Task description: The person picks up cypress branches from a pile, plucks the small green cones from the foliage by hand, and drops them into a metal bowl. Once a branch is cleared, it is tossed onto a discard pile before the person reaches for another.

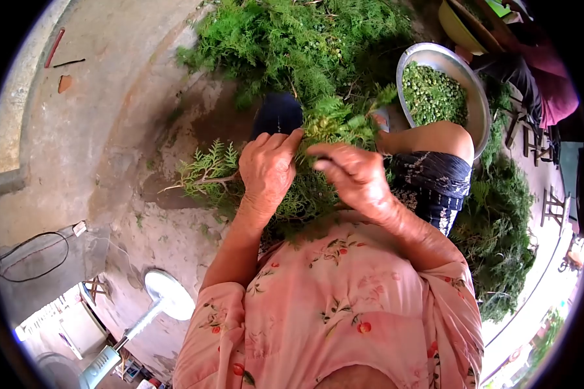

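My left hand (266, 167) is closed around a leafy evergreen branch (207, 174). Its cut stem and some foliage stick out to the left of the fist, and more of the sprig (334, 123) spreads to the upper right, with yellowish-green bits among the leaves. My right hand (357, 180) is just right of the left one, at the near side of that sprig. Its thumb and fingers are curled close together and slightly blurred; what lies between them cannot be made out. More green foliage (305, 198) hangs below the hands, over my lap.
A large heap of evergreen branches (292, 45) lies ahead. At the upper right stands a metal basin (477, 123) with small green berries (435, 94). Another branch pile (496, 233) lies at the right. A person in dark trousers (516, 71) sits beyond. A fan (169, 295) stands lower left.
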`<state>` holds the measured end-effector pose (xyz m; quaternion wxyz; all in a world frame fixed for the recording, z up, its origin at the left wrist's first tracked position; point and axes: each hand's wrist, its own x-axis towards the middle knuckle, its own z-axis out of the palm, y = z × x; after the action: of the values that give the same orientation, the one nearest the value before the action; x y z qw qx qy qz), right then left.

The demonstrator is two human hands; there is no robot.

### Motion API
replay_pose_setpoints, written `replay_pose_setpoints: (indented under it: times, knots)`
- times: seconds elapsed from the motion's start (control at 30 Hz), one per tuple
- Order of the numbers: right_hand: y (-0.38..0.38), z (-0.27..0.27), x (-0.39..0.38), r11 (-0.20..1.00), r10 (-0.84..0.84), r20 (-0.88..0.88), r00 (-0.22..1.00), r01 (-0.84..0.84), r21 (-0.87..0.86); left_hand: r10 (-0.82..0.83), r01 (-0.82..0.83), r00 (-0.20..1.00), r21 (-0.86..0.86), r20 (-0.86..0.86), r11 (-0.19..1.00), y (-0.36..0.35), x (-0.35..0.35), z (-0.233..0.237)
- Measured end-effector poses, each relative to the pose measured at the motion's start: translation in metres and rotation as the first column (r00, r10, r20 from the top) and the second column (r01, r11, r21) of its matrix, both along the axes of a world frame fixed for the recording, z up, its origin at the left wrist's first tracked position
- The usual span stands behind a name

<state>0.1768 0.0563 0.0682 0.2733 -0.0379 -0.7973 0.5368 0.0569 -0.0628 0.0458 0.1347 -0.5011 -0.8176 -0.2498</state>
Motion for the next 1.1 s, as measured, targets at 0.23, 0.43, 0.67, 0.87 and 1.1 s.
replay_pose_setpoints:
  times: [0.23, 0.43, 0.67, 0.87, 1.1]
  knots:
    - [0.051, 0.025, -0.012, 0.927, -0.045, 0.010, 0.999, 0.038, 0.372, -0.019, 0.002, 0.988, -0.106, -0.155, 0.994, -0.005, 0.001, 0.002]
    - [0.055, -0.005, -0.026, 0.919, 0.294, 0.312, 0.903, -0.357, 0.167, -0.038, 0.029, 0.976, -0.044, -0.215, 0.999, -0.003, -0.001, -0.007]
    - [0.052, -0.001, -0.032, 0.878, 0.461, 0.327, 0.825, -0.478, -0.030, -0.075, 0.062, 0.973, -0.064, -0.220, 0.996, 0.000, 0.000, -0.005]
    - [0.035, -0.002, -0.029, 0.934, 0.332, 0.409, 0.850, -0.356, -0.019, -0.073, 0.070, 0.984, -0.020, -0.161, 0.997, -0.005, -0.004, -0.006]
    - [0.016, -0.002, -0.010, 0.974, 0.169, 0.344, 0.924, -0.210, 0.084, -0.101, 0.099, 0.994, -0.029, -0.045, 0.995, -0.004, -0.003, -0.003]
